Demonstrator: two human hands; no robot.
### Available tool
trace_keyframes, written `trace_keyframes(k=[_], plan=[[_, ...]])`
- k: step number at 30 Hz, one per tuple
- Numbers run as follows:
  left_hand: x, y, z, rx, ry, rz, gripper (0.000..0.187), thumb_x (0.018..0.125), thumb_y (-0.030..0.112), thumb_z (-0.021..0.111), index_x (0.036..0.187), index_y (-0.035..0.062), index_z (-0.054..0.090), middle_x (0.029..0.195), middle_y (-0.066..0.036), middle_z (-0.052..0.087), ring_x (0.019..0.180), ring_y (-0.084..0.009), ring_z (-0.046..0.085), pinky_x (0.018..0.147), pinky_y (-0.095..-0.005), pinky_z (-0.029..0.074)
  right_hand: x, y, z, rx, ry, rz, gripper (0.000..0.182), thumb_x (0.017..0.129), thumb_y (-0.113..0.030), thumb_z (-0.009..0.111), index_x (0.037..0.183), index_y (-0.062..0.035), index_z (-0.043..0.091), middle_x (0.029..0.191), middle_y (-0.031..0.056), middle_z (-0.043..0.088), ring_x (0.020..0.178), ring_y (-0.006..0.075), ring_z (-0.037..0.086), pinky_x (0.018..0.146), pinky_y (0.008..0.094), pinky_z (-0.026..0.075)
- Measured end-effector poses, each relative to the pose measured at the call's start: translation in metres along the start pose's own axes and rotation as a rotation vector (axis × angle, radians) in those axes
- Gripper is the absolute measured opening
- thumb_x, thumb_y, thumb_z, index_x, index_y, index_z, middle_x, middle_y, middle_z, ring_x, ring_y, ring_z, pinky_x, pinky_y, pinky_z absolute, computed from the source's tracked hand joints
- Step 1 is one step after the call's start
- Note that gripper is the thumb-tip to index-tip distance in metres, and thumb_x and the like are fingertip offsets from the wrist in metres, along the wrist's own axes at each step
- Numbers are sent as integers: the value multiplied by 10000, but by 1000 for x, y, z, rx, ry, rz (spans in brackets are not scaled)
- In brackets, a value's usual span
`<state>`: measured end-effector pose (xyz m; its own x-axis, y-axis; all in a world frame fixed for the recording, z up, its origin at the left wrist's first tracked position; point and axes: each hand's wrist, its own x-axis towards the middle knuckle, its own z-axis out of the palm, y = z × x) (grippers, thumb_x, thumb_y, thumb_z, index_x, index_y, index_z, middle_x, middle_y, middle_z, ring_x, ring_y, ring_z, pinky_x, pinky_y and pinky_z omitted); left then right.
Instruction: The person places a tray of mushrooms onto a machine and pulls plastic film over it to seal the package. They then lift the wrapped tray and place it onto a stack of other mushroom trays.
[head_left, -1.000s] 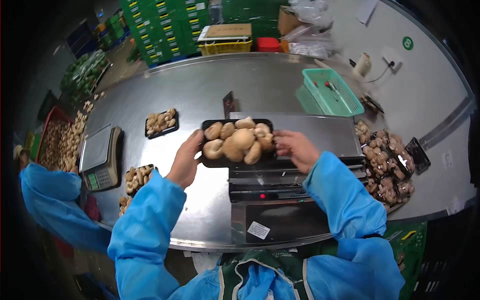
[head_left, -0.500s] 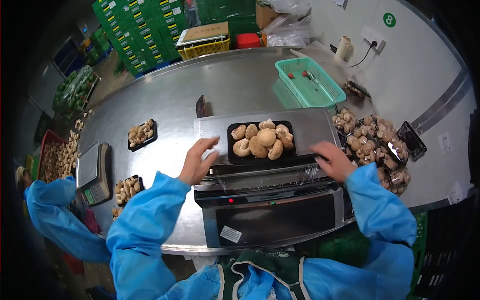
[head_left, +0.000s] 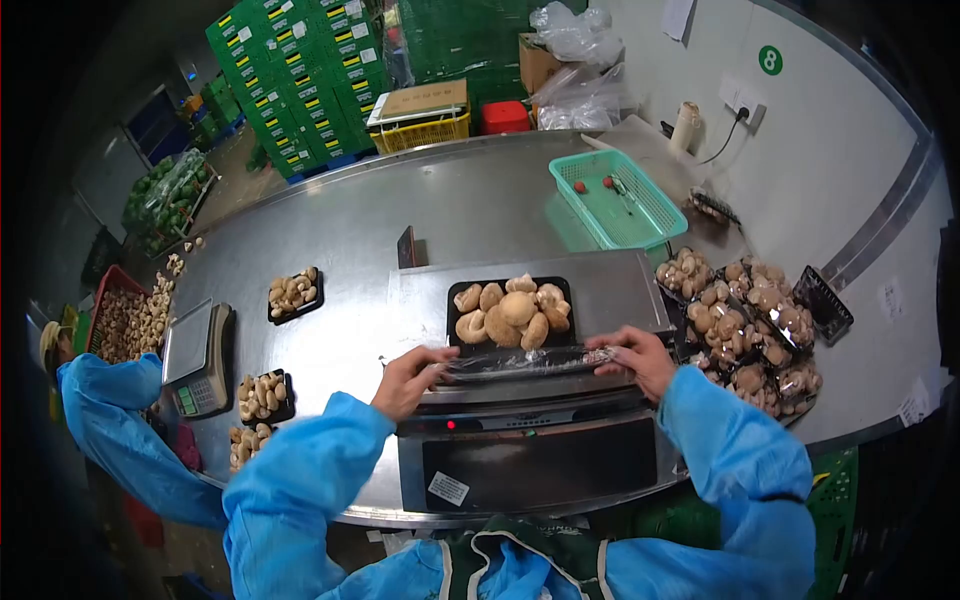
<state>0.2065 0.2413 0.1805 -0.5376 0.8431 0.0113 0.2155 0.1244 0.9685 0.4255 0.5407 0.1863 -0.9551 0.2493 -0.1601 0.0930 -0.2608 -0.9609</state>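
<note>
A strip of clear cling film stretches across the front edge of the wrapping machine, pulled taut between both hands. The left hand pinches its left end with closed fingers, and the right hand grips the right end the same way. Just behind the film, a black tray of mushrooms sits on the machine's flat steel plate, heaped with tan and brown caps, touching neither hand.

The machine stands on a curved steel worktop. To the right of the plate lies a pile of wrapped mushroom trays, with an empty black tray beside it. A green plastic basket rests further back. To the left, another filled tray stands alone, and a digital scale sits near two more trays. At the far left edge a co-worker's blue sleeve shows beside a red crate of loose mushrooms. Green crates are stacked in the background.
</note>
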Motion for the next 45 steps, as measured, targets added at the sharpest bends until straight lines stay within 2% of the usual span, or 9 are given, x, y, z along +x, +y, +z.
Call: trace_keyframes(k=[5, 10, 13, 20, 29, 30, 32, 41, 45], plan=[[-51, 75, -16, -460, 198, 74, 75, 912, 42, 408, 904, 26, 480, 1033, -210, 607, 912, -271, 631, 743, -387, 543, -56, -68, 26, 408, -17, -20, 39, 884, -29, 472, 858, -39, 445, 1043, 274, 577, 1011, 374, 574, 830, 448, 512], [36, 149, -56, 373, 148, 819, 226, 872, -44, 407, 1069, 30, 490, 1086, -190, 591, 1000, -294, 593, 832, -366, 515, 22, -144, 31, -623, 25, -885, 180, 836, 33, 493, 1004, -28, 513, 1108, 233, 562, 1067, 332, 548, 922, 414, 448], [118, 109, -85, 1150, -101, 803, 580, 787, -101, 453, 1317, 117, 371, 1322, -146, 424, 1182, -299, 458, 983, -328, 409, 111, -116, -9, -1710, -92, -991, 532, 745, 49, 540, 1254, -66, 437, 1303, 168, 436, 1229, 278, 415, 1022, 349, 357], [174, -16, -79, 1243, -366, 438, 655, 768, 102, 569, 1362, 160, 299, 1437, -158, 215, 1264, -313, 344, 1036, -424, 316, 167, -40, -44, -1913, -290, -774, 603, 750, 25, 520, 1320, -86, 360, 1382, 155, 329, 1282, 310, 313, 1064, 388, 267], [120, -58, -44, 577, -191, 319, 431, 896, 175, 388, 1313, 66, 386, 1384, -200, 322, 1299, -318, 293, 1039, -404, 250, 140, 19, -29, -1076, -72, -481, 403, 831, -49, 445, 1233, -42, 468, 1235, 158, 499, 1165, 297, 458, 1002, 392, 329], [101, -38, -30, 159, -134, 97, 389, 930, 171, 326, 1287, 37, 407, 1299, -170, 434, 1202, -279, 421, 1008, -368, 311, 128, 10, -19, -1078, -72, -483, 403, 831, -49, 445, 1233, -42, 468, 1235, 158, 499, 1165, 297, 458, 1002, 392, 329], [74, -2, -6, -526, 44, -499, 349, 959, 177, 314, 1172, -25, 502, 1104, -118, 569, 1014, -168, 520, 896, -314, 412, 95, -14, 7, -198, -31, 75, 290, 877, -110, 451, 1144, -30, 529, 1075, 105, 593, 995, 221, 573, 879, 354, 442], [-92, 0, 76, -1005, 27, -1077, 288, 919, 243, 444, 1074, 34, 567, 1036, -74, 615, 892, -177, 604, 811, -322, 492, -86, 83, 38, 265, 143, 651, 220, 892, -136, 463, 1009, 14, 573, 923, 58, 615, 775, 118, 591, 688, 264, 481], [-137, -45, 92, -798, 313, -754, 273, 902, 238, 479, 1057, 32, 569, 948, -57, 616, 848, -160, 600, 763, -308, 495, -113, 90, 42, 539, 268, 475, 253, 901, -210, 474, 1037, -2, 522, 978, 85, 604, 850, 188, 622, 747, 311, 508]])
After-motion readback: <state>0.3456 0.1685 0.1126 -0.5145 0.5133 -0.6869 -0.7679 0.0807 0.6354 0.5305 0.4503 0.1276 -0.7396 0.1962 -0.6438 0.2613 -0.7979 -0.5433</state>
